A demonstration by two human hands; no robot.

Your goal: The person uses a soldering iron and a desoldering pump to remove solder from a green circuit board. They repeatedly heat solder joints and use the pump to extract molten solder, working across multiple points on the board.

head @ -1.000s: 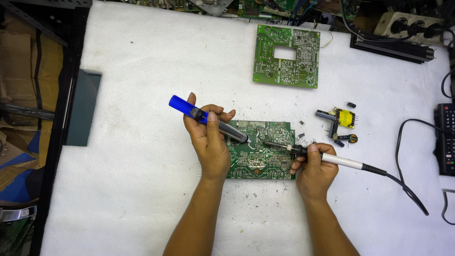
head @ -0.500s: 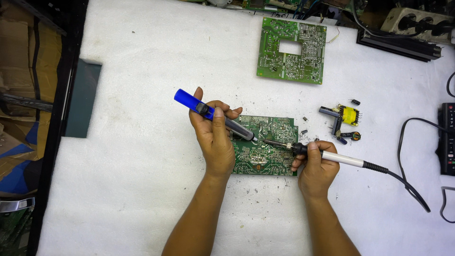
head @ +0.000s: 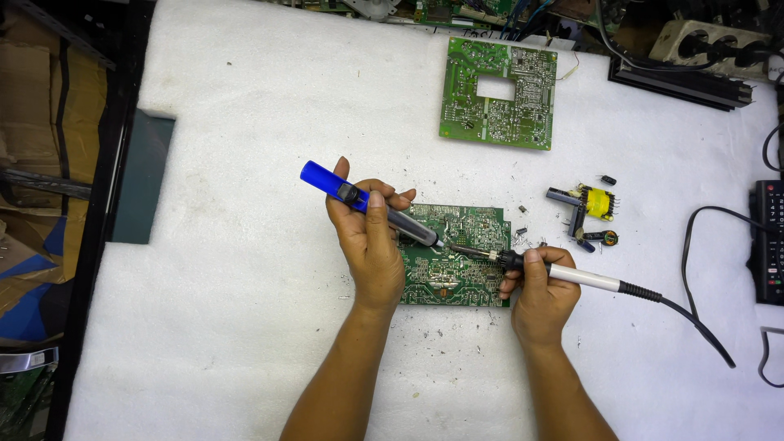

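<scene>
A green circuit board [head: 465, 282] lies flat on the white table [head: 245, 204] in front of me. My left hand [head: 371, 241] grips a blue and grey desoldering pump [head: 367, 201], its tip down on the board's upper middle. My right hand [head: 539, 290] holds a soldering iron [head: 572, 276] with a white handle and black cord; its metal tip meets the board right beside the pump's tip. Both hands rest on or at the board's edges.
A second green circuit board [head: 498, 94] with a rectangular hole lies farther back. Loose parts, including a yellow transformer [head: 598, 202], sit right of the near board. A black remote [head: 768, 241] and cables lie at the right edge, a dark panel [head: 143, 175] at the left.
The view has shifted slightly; both hands and tools stay on the board, with the pump tip and iron tip held at the same spot.
</scene>
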